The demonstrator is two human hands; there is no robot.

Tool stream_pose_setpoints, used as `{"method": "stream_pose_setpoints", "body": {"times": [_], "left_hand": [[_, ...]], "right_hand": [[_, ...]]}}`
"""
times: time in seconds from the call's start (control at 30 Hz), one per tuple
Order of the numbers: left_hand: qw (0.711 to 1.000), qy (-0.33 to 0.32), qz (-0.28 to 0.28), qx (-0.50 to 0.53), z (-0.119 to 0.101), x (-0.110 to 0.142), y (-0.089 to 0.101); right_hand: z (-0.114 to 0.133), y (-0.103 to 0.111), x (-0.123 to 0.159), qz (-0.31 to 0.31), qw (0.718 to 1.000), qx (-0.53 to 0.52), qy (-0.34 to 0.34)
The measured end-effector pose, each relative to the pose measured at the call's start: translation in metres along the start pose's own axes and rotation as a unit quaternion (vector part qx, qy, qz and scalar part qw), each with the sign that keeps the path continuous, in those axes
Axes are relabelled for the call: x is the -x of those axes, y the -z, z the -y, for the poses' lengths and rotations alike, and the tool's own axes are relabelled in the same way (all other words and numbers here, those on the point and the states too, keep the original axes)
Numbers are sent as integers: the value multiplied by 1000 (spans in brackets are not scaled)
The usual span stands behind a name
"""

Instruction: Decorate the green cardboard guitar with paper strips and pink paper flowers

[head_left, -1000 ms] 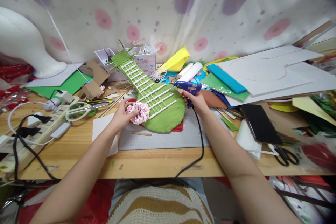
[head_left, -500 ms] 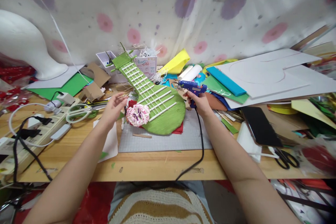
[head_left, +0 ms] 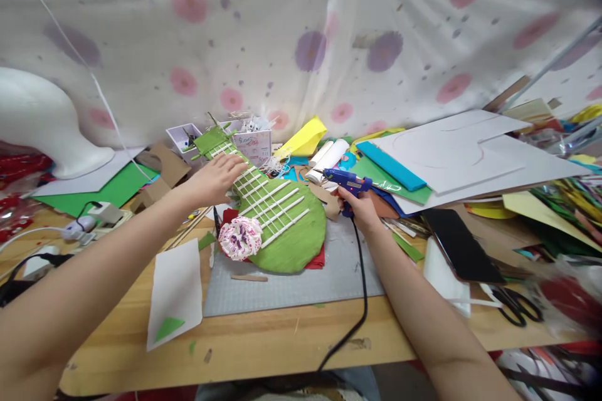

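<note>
A green craft guitar (head_left: 305, 244) with white strips and strings lies on a grey cutting mat (head_left: 291, 294). Its neck slants up to the left. On its lower left side sits a white paper flower (head_left: 240, 239) with pink and purple flecks. My left hand (head_left: 221, 177) is over the neck with fingers stretched out, holding nothing; whether it touches the neck I cannot tell. In my right hand (head_left: 358, 203) is a blue hot glue gun (head_left: 348, 180), held right of the guitar's body, nozzle to the left. Its black cord runs down over the table edge.
White boxes (head_left: 254, 147) of small bits stand behind the guitar. Large white boards (head_left: 451, 150) and a blue roll (head_left: 391, 165) lie at the back right. A phone (head_left: 463, 244) and black scissors (head_left: 520, 306) are at right. A white foam head (head_left: 42, 119) stands at left.
My left hand has moved right and forward, from beside the guitar to over its neck. The glue gun stays in my right hand, right of the guitar. The view has tilted up.
</note>
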State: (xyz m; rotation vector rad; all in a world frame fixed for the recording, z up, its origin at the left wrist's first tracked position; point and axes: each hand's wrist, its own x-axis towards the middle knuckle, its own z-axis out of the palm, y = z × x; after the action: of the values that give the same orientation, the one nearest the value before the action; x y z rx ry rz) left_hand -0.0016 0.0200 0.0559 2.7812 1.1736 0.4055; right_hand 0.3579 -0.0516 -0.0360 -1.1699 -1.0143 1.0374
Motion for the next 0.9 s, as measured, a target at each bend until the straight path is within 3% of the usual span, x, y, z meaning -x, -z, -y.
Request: {"method": "stream_pose_setpoints", "body": {"times": [0.17, 0.37, 0.63, 0.73, 0.9], "left_hand": [[991, -77, 105, -3, -14, -26, -20], [990, -76, 100, 70, -16, -38, -25], [990, -16, 117, 80, -41, -13, 3], [989, -23, 135, 60, -51, 3, 3], [972, -75, 209, -76, -69, 17, -7]], "right_hand": [[-5, 6, -5, -16, 1000, 10, 12], [-3, 13, -2, -18, 1000, -17, -5], [3, 10, -1, -21, 999, -34, -9], [-1, 10, -6, -24, 1000, 4, -5], [-3, 10, -16, -56, 992, 112, -12]]}}
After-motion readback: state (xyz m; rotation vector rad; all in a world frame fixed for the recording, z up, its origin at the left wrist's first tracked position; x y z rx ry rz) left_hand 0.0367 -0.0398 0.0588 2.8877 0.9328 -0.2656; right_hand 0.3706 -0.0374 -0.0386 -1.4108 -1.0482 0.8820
